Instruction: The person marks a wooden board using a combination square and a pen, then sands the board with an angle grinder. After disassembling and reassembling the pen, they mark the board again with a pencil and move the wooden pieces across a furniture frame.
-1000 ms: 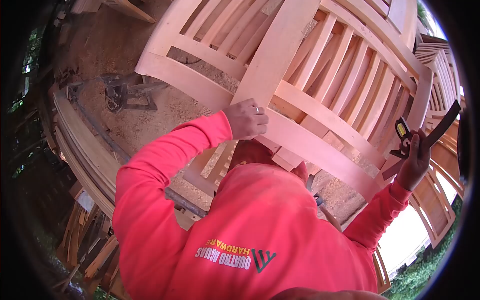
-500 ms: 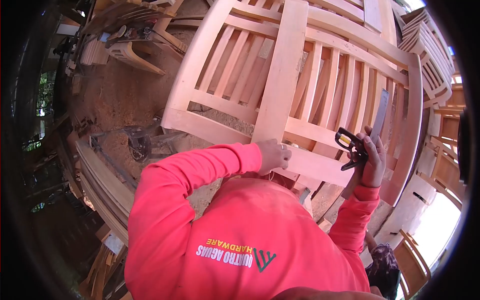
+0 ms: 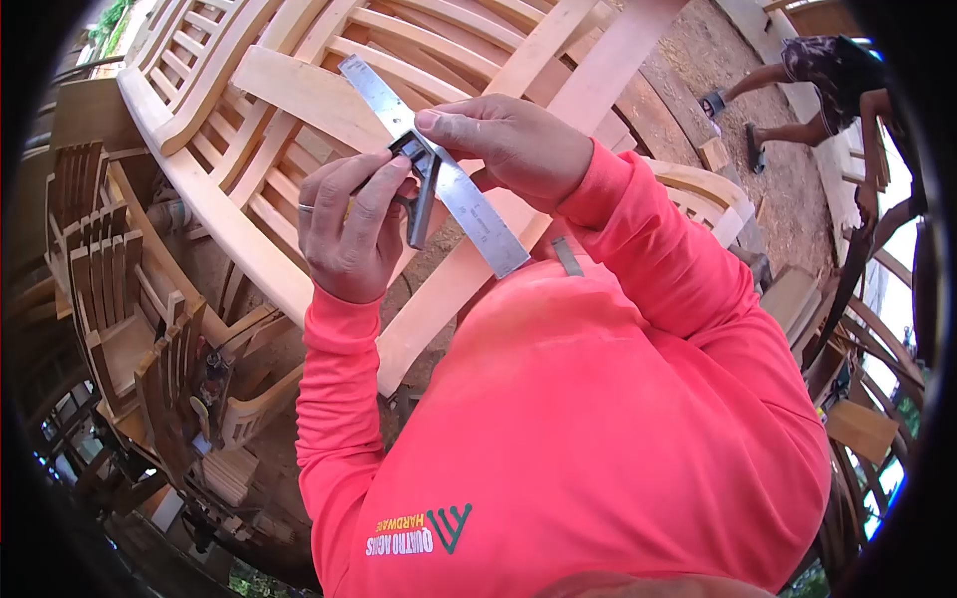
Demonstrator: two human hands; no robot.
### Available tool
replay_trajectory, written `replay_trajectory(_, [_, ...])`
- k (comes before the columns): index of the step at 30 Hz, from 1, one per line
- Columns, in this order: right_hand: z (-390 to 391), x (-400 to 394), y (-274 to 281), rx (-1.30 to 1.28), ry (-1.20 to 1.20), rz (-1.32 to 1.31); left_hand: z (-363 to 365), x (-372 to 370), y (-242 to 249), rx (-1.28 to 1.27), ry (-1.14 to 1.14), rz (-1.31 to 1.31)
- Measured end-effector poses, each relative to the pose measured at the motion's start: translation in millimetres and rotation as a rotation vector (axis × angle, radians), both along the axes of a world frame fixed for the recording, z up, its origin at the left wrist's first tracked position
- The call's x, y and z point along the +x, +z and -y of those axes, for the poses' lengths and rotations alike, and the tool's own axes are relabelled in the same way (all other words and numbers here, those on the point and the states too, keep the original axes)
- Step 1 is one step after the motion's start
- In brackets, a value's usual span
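A combination square [image 3: 477,211] with a steel ruler blade and a dark head is between my two hands, above the wood. My left hand [image 3: 349,221], with a ring on one finger, has its fingers closed around the dark head. The thumb and fingers of my right hand [image 3: 513,145] grip the blade near the head; some of those fingers are hidden. Below the tool a long flat board [image 3: 439,311] lies across a slatted wooden frame [image 3: 227,204]. A shorter pale wooden piece [image 3: 304,92] also rests on this frame, just beyond my left hand.
Slatted wooden chair parts [image 3: 105,269] are stacked at the left. More slatted frames [image 3: 429,65] lie at the far side. On the right, another person's legs [image 3: 788,120] in sandals stand on the sawdust-covered ground [image 3: 688,75].
My left hand has left the board and now grips the square's head. The square has come in closer to my chest, my right hand still on it. The view has turned.
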State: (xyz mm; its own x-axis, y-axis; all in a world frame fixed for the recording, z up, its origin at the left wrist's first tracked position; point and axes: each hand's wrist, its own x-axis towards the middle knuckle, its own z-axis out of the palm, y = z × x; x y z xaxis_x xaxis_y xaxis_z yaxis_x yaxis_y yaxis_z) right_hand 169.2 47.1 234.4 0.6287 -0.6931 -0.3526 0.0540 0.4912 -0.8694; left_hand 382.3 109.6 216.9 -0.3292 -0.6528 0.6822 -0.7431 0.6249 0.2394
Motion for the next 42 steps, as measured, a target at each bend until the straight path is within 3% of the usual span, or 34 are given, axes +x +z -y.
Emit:
replay_trajectory(3, [-28.9,-28.9,30.4,-0.114,-0.248,-0.025,-12.6,42.5,28.0,0.059,-0.007,-0.228])
replay_trajectory(5, [-54.1,-75.4,60.8,-0.463,-0.499,-0.036,-11.0,57.4,48.8,0.298,0.18,-0.602])
replay_trajectory(6, [-69.4,-117.0,76.4,-0.637,-0.52,0.101,2.1,66.6,56.6,0.412,0.059,-0.774])
replay_trajectory(7, [-87.6,-145.4,97.4,-0.755,-0.569,0.075,17.1,69.3,63.9,0.532,-0.055,-0.941])
replay_trajectory(8, [-110.5,-162.7,120.3,-0.864,-0.599,-0.023,28.0,60.8,71.7,0.652,-0.144,-0.95])
replay_trajectory(11, [-173.8,-168.7,185.3,-1.103,-0.413,-0.539,77.0,37.5,43.1,1.088,-0.324,-0.693])
replay_trajectory(13, [-201.4,-151.0,209.2,-1.214,-0.199,-0.787,108.2,4.6,-6.4,1.305,-0.489,-0.471])
replay_trajectory(16, [-222.8,-120.8,220.9,-1.295,0.051,-0.935,125.3,-46.8,-82.3,1.489,-0.591,-0.187])
replay_trajectory(19, [-233.3,-102.0,213.8,-1.31,0.166,-1.002,120.3,-81.1,-119.9,1.507,-0.612,0.002])
replay_trajectory(21, [-237.5,-95.1,210.0,-1.31,0.185,-1.031,118.8,-89.2,-132.2,1.549,-0.648,-0.013])
replay_trajectory(25, [-244.7,-97.3,197.9,-1.233,0.045,-1.099,119.0,-80.8,-163.4,1.472,-0.701,-0.029])
replay_trajectory(27, [-246.3,-102.5,184.7,-1.137,-0.116,-1.132,120.7,-77.4,-161.2,1.304,-0.7,0.073])
replay_trajectory(29, [-246.7,-108.2,155.6,-0.955,-0.343,-1.121,118.6,-71.3,-148.3,1.339,-0.69,-0.017])
replay_trajectory(31, [-250.2,-112.3,106.3,-0.714,-0.584,-1.036,104.3,-60.3,-94.2,1.401,-0.663,-0.152])
replay_trajectory(33, [-256.4,-109.7,53.3,-0.492,-0.824,-0.804,82.9,-39.6,-61.6,1.164,-0.766,-0.469])
replay_trajectory(35, [-263.1,-107.2,6.7,-0.344,-0.878,-0.791,59.6,-19.8,-37.4,0.946,-0.704,-0.493])
replay_trajectory(36, [-262.0,-97.9,-8.1,-0.209,-0.92,-0.715,50.4,-20.9,-18.9,0.799,-0.736,-0.289])
replay_trajectory(37, [-262.3,-92.6,-27.1,-0.084,-0.915,-0.654,40.6,-22.9,-28.8,0.756,-0.891,-0.435])
replay_trajectory(38, [-263.5,-87.0,-46.2,0.038,-0.905,-0.592,28.0,-23.4,-39.4,0.71,-0.876,-0.419])
replay_trajectory(40, [-267.1,-68.0,-80.0,0.143,-0.882,-0.537,6.2,-21.1,-65.2,0.592,-0.909,-0.212])
replay_trajectory(42, [-275.4,-55.2,-109.6,0.052,-0.791,-0.641,-6.7,-13.8,-114.6,0.32,-0.889,0.052])
